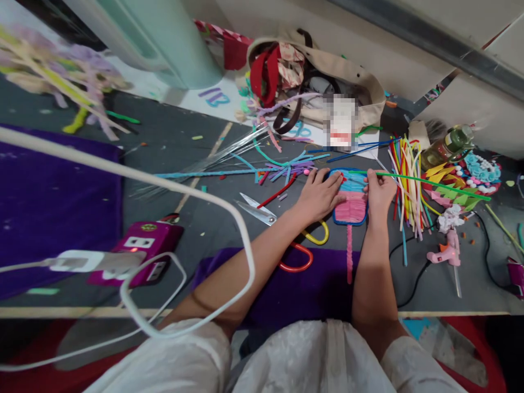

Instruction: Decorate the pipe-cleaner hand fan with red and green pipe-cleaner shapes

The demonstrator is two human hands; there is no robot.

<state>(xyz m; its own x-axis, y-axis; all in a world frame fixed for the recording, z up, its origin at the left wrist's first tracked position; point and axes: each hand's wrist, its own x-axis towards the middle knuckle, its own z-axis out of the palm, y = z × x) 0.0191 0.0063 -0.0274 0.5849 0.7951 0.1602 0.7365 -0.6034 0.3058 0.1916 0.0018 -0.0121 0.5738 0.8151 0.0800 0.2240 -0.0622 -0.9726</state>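
Note:
A flat craft piece (350,210) made of pipe cleaners lies on the table, blue above and pink below, with a dark blue border and a twisted pink stem (349,254) pointing toward me. My left hand (318,195) rests over its left edge, fingers together and pressing on the upper left corner. At the upper right corner, my right hand (380,191) pinches a long green pipe cleaner (434,183). This strip runs across the top of the piece and far out to the right. Its left end lies near my left fingertips.
Scissors (270,219) with red and yellow handles lie beneath my left forearm. Loose pipe cleaners (409,185) and a pink glue gun (449,248) sit to the right. A beige bag (370,90) stands behind. A white cable (184,194) loops across the left, near a purple power strip (164,240).

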